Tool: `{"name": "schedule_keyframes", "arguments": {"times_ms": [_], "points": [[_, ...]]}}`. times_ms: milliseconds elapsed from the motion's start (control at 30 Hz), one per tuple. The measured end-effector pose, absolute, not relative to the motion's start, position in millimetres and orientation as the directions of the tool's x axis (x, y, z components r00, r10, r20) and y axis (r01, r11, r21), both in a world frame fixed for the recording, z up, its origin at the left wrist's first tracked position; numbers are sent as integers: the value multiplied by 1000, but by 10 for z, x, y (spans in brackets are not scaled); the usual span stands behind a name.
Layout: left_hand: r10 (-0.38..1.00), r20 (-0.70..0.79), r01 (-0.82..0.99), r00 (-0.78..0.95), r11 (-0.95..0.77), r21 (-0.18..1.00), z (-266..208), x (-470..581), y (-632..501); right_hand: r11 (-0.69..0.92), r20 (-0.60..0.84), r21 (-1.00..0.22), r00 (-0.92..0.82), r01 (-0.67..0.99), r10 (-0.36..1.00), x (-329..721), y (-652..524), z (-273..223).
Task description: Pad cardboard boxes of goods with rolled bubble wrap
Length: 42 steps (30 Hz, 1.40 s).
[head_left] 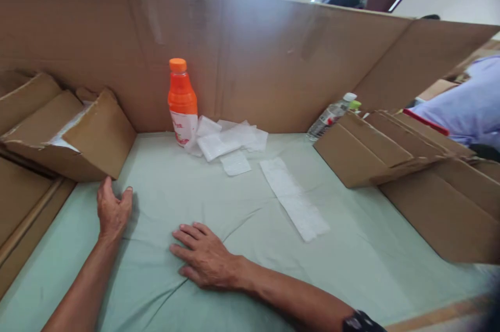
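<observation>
At the near lower corner of an open cardboard box [105, 139] is my left hand [113, 209]. Its thumb stands apart from the fingers, and nothing shows between them. The fingertips meet the box's lower edge in the picture; I cannot tell if they press on it. My right hand [207, 256] lies palm down on the pale green cloth [156, 290], fingers spread and holding nothing. A long white translucent strip [295, 199] lies flat beyond it to the right. Several folded white translucent sheets [226, 139] are heaped farther back.
An orange bottle [183, 103] stands by the back cardboard wall [258, 61]. A clear plastic bottle [332, 116] leans behind the cardboard boxes [367, 152] at right. More cardboard [23, 191] lines the left side. Someone's light purple clothing [464, 98] shows at the far right.
</observation>
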<state>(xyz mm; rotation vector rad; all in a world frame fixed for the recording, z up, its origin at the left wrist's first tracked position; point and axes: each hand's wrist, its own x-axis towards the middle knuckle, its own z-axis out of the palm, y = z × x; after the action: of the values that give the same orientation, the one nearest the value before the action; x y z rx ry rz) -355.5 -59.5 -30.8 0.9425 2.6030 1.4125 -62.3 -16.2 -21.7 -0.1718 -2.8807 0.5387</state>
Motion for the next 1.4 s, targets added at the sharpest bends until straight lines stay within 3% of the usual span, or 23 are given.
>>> {"name": "schedule_keyframes", "arguments": {"times_ms": [67,133,200,300,433,567,833,933,1033,1133,1267,1400], "points": [[630,274,598,-727,383,704,-340,-3328,-598,891,183,-407,-937,203,297,-155,21,-205],[751,288,717,-594,333,613,-397,-3010,-591,808,200,-386,-815,444,544,285,311,-186],[856,286,828,-430,247,503,-447,-2611,-579,674,221,-294,-638,678,738,678,633,-159],[953,262,928,-152,47,369,-460,-1952,-552,464,224,-177,-423,868,878,1122,1030,-115],[959,238,939,154,-217,266,-413,-1234,-530,394,220,-187,-352,900,910,1336,1358,2],[932,307,937,192,-267,223,-439,-833,-584,377,263,-209,-320,902,910,1042,1669,279],[775,376,815,508,-573,81,-551,-424,-710,592,352,-173,-512,787,784,299,2284,810],[731,379,751,567,-648,127,-596,-332,-791,517,428,-150,-416,843,802,853,2343,1059],[723,318,683,613,-687,248,-589,-260,-859,302,501,-179,-178,936,847,1685,2485,1297],[733,212,630,646,-669,394,-476,-222,-861,191,483,-205,-70,960,873,2357,2732,1406],[791,124,603,599,-547,580,-265,-208,-826,177,518,-237,-29,955,855,2774,2999,1385],[894,176,565,412,-402,721,-256,-215,-859,333,553,-223,-162,916,817,2858,3039,1382]]}}
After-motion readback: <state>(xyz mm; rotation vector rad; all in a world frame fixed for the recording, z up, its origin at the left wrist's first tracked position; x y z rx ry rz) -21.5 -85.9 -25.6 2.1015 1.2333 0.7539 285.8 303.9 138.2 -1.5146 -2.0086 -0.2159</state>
